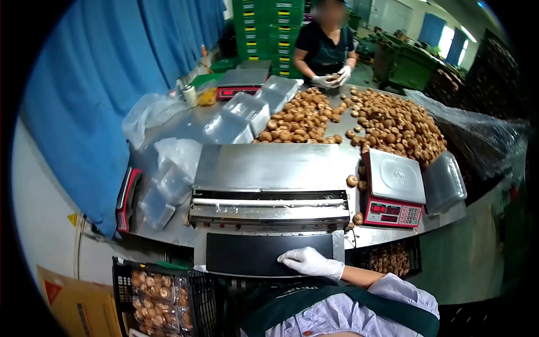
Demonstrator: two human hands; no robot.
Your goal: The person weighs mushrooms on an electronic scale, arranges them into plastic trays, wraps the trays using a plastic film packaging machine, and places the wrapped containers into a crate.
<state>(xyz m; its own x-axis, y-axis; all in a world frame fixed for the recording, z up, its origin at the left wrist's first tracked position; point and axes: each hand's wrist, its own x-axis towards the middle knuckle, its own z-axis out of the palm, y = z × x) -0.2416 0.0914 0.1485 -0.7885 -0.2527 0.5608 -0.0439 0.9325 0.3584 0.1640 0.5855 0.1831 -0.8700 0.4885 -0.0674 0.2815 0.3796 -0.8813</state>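
My right hand (311,263), in a white glove, lies over the right part of a black pad (241,253) at the front of a steel wrapping machine (264,168). Its fingers are stretched out to the left, with nothing visible in them. Across the machine runs a pale roller (269,201), behind the steel front strip. My left hand is out of view.
Mushrooms (398,123) are heaped behind the machine. A scale (396,191) and stacked clear trays (444,182) stand right; more trays (224,128) lie left. A black crate (208,297) holds packed mushrooms. Across the table a co-worker (325,48) handles mushrooms.
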